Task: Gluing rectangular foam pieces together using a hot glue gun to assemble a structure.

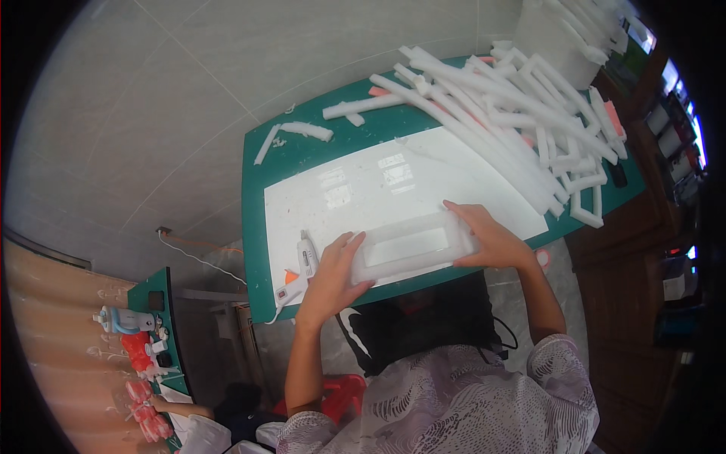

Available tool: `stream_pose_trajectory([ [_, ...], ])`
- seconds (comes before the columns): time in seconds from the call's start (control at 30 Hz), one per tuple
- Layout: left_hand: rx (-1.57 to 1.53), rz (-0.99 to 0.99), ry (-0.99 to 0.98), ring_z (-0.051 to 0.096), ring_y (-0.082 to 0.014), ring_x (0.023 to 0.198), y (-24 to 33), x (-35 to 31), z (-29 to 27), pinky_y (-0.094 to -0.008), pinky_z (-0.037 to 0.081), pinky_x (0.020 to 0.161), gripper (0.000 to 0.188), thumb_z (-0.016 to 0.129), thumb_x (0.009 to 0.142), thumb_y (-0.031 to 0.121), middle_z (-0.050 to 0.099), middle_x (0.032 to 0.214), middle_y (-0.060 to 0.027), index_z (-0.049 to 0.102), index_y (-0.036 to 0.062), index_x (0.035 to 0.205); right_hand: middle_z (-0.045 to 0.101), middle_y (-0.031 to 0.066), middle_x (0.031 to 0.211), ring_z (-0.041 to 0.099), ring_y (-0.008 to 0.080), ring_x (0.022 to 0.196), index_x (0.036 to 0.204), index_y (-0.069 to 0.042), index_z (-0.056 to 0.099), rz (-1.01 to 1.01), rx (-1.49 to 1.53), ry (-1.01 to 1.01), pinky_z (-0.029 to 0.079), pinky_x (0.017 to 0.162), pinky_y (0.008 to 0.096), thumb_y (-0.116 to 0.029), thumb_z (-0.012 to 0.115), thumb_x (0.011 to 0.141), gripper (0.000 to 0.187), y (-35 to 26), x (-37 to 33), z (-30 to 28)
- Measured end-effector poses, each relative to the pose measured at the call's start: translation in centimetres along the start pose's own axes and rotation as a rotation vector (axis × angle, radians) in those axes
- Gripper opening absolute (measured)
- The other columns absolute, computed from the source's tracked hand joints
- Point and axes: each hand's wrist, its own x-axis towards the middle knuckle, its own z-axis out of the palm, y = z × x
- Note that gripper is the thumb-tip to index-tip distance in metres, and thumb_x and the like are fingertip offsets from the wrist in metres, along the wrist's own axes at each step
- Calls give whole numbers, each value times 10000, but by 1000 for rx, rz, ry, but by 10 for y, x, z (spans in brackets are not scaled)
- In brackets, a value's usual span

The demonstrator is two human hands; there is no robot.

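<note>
A white rectangular foam frame (412, 247) lies on the white board (363, 189) near the table's front edge. My left hand (333, 272) grips its left end, fingers wrapped over the corner. On the frame's right end, my right hand (488, 238) presses with the fingers over the top edge. A white hot glue gun (302, 265) lies just left of my left hand, its cord running off the table's front.
A big pile of white foam strips (514, 113) covers the back right of the green table (257, 227). A few loose strips (306, 130) lie at the back left. A second small green table (155, 325) with red and white items stands at lower left.
</note>
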Motion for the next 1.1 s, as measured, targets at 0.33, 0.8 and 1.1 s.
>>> stream_pose_trajectory([
  [0.33,-67,9,-40,420,-393,1311,-3,2,-5,-425,347,1119,825,830,708,141,442,1401,-212,421,48,1418,399,223,1470,371,398,1314,1497,-16,307,-71,-68,11,298,1140,431,-244,833,658,1016,7,3,3],
  [0.8,-135,-42,-117,459,-393,1269,1,8,-10,-417,400,1071,872,843,684,153,439,1347,-222,397,56,1427,442,194,1430,414,363,1267,1479,-34,359,-32,-74,-17,321,1117,411,-257,845,649,987,3,9,0],
  [1.1,-96,1,-162,420,-413,1312,-2,13,-10,-421,364,1114,840,823,704,137,433,1405,-239,399,27,1421,511,203,1343,452,377,1187,1453,-21,396,-95,-50,36,354,1078,421,-236,818,666,918,15,9,3],
])
